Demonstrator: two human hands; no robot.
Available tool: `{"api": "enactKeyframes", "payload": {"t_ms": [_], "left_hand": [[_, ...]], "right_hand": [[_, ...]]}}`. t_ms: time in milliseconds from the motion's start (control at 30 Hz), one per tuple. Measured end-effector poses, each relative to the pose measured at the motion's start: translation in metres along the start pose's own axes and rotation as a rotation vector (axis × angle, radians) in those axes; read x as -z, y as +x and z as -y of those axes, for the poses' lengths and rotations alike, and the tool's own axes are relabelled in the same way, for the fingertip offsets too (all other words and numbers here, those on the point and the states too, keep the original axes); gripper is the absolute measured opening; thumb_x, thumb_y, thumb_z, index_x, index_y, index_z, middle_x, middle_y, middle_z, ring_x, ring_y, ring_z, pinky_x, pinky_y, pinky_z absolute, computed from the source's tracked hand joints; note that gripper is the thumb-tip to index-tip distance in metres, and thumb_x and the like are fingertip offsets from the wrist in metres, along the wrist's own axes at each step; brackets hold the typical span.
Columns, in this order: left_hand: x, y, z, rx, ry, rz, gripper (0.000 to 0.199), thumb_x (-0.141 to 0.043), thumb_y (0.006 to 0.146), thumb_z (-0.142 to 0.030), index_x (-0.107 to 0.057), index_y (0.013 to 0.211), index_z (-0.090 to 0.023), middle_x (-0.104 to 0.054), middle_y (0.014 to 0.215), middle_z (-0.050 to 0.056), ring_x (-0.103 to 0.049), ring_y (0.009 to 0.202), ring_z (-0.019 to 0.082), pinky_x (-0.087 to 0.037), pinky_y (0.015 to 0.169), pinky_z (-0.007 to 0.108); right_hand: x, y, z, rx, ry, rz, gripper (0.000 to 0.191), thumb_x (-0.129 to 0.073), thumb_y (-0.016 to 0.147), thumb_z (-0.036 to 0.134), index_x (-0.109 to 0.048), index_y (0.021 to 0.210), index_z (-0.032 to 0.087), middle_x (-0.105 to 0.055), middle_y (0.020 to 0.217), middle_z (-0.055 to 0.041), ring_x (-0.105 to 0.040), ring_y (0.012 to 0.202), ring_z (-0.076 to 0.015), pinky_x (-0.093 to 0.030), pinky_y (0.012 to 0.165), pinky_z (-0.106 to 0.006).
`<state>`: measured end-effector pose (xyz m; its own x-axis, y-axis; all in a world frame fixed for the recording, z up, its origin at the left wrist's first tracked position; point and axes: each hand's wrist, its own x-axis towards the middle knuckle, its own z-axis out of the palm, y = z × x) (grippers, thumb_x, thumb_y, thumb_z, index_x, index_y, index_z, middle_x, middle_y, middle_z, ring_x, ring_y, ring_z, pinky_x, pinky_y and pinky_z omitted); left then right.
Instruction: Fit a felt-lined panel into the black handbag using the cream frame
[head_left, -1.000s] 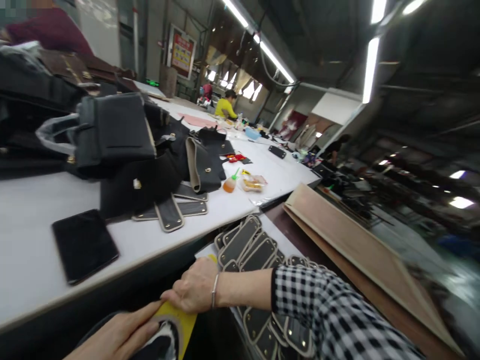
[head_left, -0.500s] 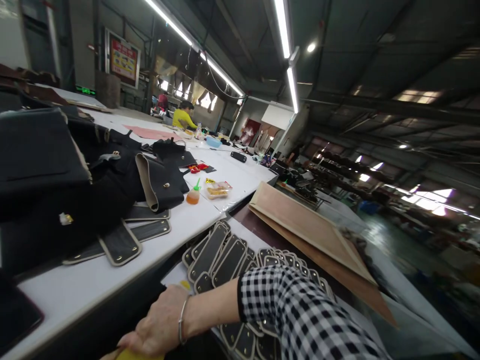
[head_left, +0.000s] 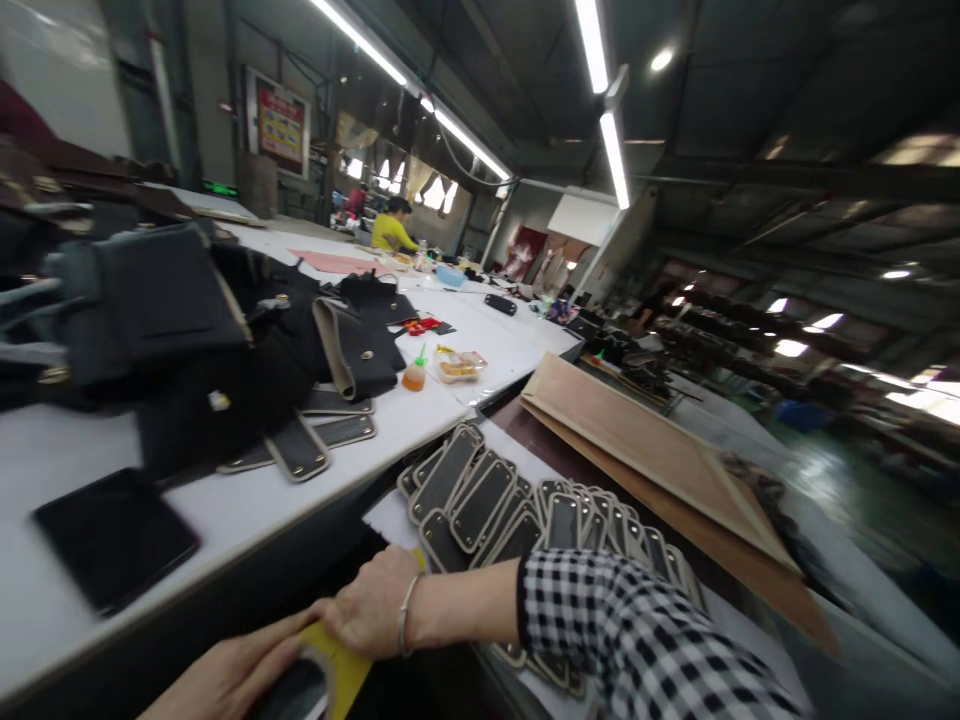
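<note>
The yellow flat piece (head_left: 349, 672) lies between the two hands, on the person's side of the white worktop (head_left: 240, 505), below its near edge. A rounded dark form with a pale rim shows against the piece, partly covered; its material cannot be told.

On the worktop's far half, a small clear bottle with a green nozzle (head_left: 414, 375) holds orange liquid. Just beside it on the worktop, a clear plastic packet (head_left: 459, 370) has yellow-orange contents. Farther along the worktop stands a light blue bowl (head_left: 450, 276), its contents too small to tell. Right of the worktop, across a dark gap, lie many overlapping dark strips with pale edging (head_left: 480, 505).

The right hand (head_left: 375, 605) is closed, its fingers clamped on the yellow flat piece. The left hand (head_left: 229, 672) has nearly straight fingers touching the piece's edge, close against the right; whether it grips cannot be told.
</note>
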<state>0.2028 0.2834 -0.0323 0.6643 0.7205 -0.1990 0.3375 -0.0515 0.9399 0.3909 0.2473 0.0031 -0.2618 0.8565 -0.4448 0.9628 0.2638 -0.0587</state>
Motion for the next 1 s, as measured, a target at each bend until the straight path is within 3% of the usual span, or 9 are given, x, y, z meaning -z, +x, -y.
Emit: {"api": "enactKeyframes", "payload": {"t_ms": [100, 133, 233, 367, 500, 600, 767, 867, 1000], "left_hand": [[0.005, -0.01, -0.005, 0.044, -0.006, 0.051, 0.049, -0.053, 0.079, -0.063, -0.072, 0.109, -0.03, -0.071, 0.114, -0.001, -0.061, 0.112, 0.028, -0.039, 0.105, 0.036], [0.008, -0.012, -0.005, 0.012, -0.003, 0.163, 0.054, -0.046, 0.085, -0.06, -0.068, 0.118, -0.024, -0.066, 0.123, 0.002, -0.056, 0.118, 0.028, -0.036, 0.107, 0.036], [0.013, -0.011, -0.003, 0.05, -0.039, 0.202, 0.047, -0.043, 0.089, -0.049, -0.068, 0.118, -0.021, -0.068, 0.12, 0.001, -0.059, 0.112, 0.024, -0.04, 0.102, 0.031], [0.011, -0.007, -0.003, 0.112, -0.053, 0.165, 0.036, -0.052, 0.083, -0.039, -0.076, 0.099, -0.018, -0.071, 0.113, 0.002, -0.062, 0.101, 0.024, -0.045, 0.089, 0.028], [0.008, -0.001, -0.01, 0.131, -0.01, 0.149, 0.03, -0.056, 0.075, -0.034, -0.078, 0.084, -0.015, -0.071, 0.075, 0.0, -0.055, 0.067, 0.016, -0.042, 0.063, 0.024], [0.009, 0.004, -0.017, 0.152, 0.02, 0.156, 0.026, -0.057, 0.07, -0.03, -0.076, 0.073, -0.013, -0.048, 0.049, -0.004, -0.033, 0.049, 0.01, -0.027, 0.049, 0.024], [0.01, 0.002, -0.024, 0.16, 0.025, 0.18, 0.026, -0.054, 0.07, -0.031, -0.074, 0.071, -0.014, -0.041, 0.052, -0.005, -0.03, 0.052, 0.01, -0.026, 0.049, 0.023], [0.008, -0.001, -0.025, 0.175, 0.041, 0.16, 0.026, -0.053, 0.072, -0.032, -0.072, 0.069, -0.015, -0.039, 0.053, -0.005, -0.031, 0.053, 0.011, -0.027, 0.049, 0.023], [0.004, -0.002, -0.026, 0.191, 0.094, 0.091, 0.027, -0.055, 0.074, -0.034, -0.073, 0.068, -0.015, -0.036, 0.05, -0.005, -0.03, 0.052, 0.01, -0.026, 0.049, 0.024]], "right_hand": [[-0.013, -0.015, 0.002, 0.062, 0.057, -0.109, 0.055, -0.025, 0.098, 0.045, -0.073, 0.093, 0.018, -0.073, 0.084, -0.016, -0.069, 0.083, -0.0344, -0.05, 0.071, -0.047], [-0.018, -0.018, 0.001, 0.071, 0.1, -0.143, 0.058, -0.023, 0.098, 0.043, -0.072, 0.086, 0.016, -0.072, 0.081, -0.0179, -0.069, 0.081, -0.0341, -0.048, 0.072, -0.047], [-0.034, -0.022, -0.01, 0.084, 0.307, -0.183, 0.059, -0.025, 0.097, 0.049, -0.064, 0.065, 0.017, -0.069, 0.068, -0.0147, -0.066, 0.072, -0.0275, -0.044, 0.07, -0.038], [-0.053, -0.019, -0.031, -0.064, 0.72, -0.147, 0.069, -0.006, 0.093, 0.062, -0.04, 0.051, 0.021, -0.051, 0.049, -0.005, -0.051, 0.048, -0.0149, -0.035, 0.049, -0.026], [-0.06, -0.008, -0.043, -0.179, 1.093, -0.032, 0.074, -0.011, 0.081, 0.082, -0.045, 0.058, 0.021, -0.031, 0.039, 0.0045, -0.03, 0.034, -0.01, -0.022, 0.038, -0.023], [-0.055, -0.005, -0.041, -0.158, 1.343, 0.078, 0.075, -0.025, 0.074, 0.089, -0.053, 0.08, 0.019, -0.03, 0.045, 0.0091, -0.024, 0.037, -0.0078, -0.02, 0.038, -0.02], [-0.043, -0.006, -0.026, -0.06, 1.648, 0.223, 0.084, -0.048, 0.065, 0.088, -0.045, 0.119, 0.023, -0.039, 0.064, 0.0091, -0.031, 0.045, -0.0064, -0.03, 0.044, -0.019], [-0.048, 0.002, -0.016, -0.066, 1.692, 0.176, 0.081, -0.067, 0.064, 0.075, -0.046, 0.119, 0.021, -0.035, 0.059, 0.0109, -0.026, 0.043, -0.0052, -0.023, 0.041, -0.018], [-0.059, 0.013, -0.012, -0.051, 1.649, 0.118, 0.072, -0.075, 0.062, 0.068, -0.056, 0.109, 0.017, -0.038, 0.057, 0.0092, -0.027, 0.042, -0.0046, -0.02, 0.039, -0.019]]}}
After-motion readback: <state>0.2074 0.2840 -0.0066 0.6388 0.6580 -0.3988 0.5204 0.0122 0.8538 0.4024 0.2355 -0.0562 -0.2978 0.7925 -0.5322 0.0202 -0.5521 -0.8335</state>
